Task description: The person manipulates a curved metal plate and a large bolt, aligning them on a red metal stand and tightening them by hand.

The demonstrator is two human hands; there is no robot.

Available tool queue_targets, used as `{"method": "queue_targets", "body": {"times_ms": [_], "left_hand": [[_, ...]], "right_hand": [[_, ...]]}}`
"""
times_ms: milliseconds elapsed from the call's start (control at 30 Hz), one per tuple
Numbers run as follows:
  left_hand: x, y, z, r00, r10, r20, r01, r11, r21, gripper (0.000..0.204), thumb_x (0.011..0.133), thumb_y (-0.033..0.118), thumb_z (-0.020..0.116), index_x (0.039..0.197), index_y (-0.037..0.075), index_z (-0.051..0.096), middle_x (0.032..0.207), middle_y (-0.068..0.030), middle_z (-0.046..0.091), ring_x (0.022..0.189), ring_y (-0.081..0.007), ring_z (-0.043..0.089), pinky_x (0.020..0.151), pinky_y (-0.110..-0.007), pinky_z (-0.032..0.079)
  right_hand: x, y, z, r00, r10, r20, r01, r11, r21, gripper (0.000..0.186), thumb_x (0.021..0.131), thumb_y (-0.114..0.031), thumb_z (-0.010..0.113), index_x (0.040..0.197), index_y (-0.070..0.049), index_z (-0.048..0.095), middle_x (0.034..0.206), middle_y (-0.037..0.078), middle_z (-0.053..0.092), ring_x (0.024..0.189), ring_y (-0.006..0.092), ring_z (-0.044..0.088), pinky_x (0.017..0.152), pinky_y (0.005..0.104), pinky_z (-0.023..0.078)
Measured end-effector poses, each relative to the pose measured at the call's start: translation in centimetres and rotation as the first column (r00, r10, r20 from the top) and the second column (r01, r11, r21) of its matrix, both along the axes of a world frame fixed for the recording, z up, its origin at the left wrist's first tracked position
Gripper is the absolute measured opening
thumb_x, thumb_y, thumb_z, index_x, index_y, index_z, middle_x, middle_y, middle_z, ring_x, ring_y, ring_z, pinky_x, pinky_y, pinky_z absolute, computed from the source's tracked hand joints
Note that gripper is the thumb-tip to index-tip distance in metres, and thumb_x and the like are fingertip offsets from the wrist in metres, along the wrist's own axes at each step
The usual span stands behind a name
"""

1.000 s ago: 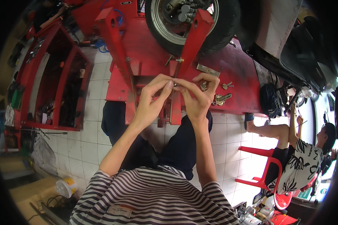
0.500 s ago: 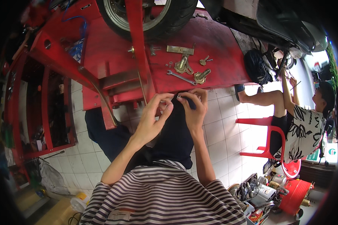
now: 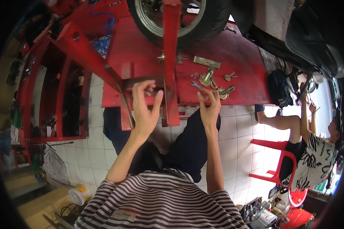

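Red upright [image 3: 171, 49] parts gaping, seemingly empty left hand [image 3: 144, 112] from half-curled right hand [image 3: 209, 108], hold unclear; its bump could scatter nuts [image 3: 196, 74].

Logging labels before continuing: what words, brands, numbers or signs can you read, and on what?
No text is readable.
Striped shirt, white label: too small.
Black plate, top: too small.
Seated person's shirt, print: too small.
Bucket, yellow label: too blurred.
Green sign, right edge: too blurred.

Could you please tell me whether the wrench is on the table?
On: the wrench lies on the red table, partly behind the right hand.
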State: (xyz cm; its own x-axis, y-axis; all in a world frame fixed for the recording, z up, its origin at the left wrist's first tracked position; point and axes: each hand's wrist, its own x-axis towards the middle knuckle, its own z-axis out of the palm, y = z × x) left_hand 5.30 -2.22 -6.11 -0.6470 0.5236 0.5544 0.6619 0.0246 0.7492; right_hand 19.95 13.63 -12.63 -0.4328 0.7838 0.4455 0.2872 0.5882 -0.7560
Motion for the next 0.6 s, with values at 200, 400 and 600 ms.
{"method": "queue_targets", "body": {"times_ms": [200,400,600], "left_hand": [[-3.3,3.7,2.9,0.967,-0.176,0.183,0.16,0.982,0.097,0.05,0.105,0.03,0.048,0.143,-0.002,0.043,0.135,-0.0222,0.056,0.128,-0.0334,0.053,0.105,-0.04,0.041],[-3.4,4.6,2.9,0.941,-0.248,0.23,0.255,0.967,-0.002,0.048,0.102,0.034,0.053,0.13,-0.004,0.055,0.125,-0.0229,0.062,0.121,-0.0364,0.056,0.102,-0.042,0.042],[-4.3,3.9,2.4,0.971,-0.23,0.063,0.234,0.968,-0.086,0.047,0.099,0.034,0.058,0.13,-0.002,0.056,0.115,-0.0205,0.064,0.113,-0.0343,0.05,0.1,-0.043,0.04]], "right_hand": [[-4.8,-0.6,5.3,0.945,0.255,-0.206,-0.286,0.948,-0.139,0.029,0.101,-0.014,0.055,0.127,-0.004,0.06,0.112,0.007,0.066,0.094,0.0155,0.061,0.084,0.0295,0.048],[-8.1,-1.0,10.8,0.858,0.403,-0.319,-0.419,0.908,0.019,0.045,0.1,-0.027,0.058,0.139,-0.005,0.054,0.134,0.012,0.061,0.127,0.0289,0.051,0.111,0.0401,0.032],[-8.7,-0.5,11.6,0.86,0.419,-0.291,-0.463,0.88,-0.102,0.048,0.092,-0.025,0.069,0.133,-0.004,0.059,0.126,0.012,0.065,0.118,0.0272,0.056,0.106,0.0397,0.037]]}}
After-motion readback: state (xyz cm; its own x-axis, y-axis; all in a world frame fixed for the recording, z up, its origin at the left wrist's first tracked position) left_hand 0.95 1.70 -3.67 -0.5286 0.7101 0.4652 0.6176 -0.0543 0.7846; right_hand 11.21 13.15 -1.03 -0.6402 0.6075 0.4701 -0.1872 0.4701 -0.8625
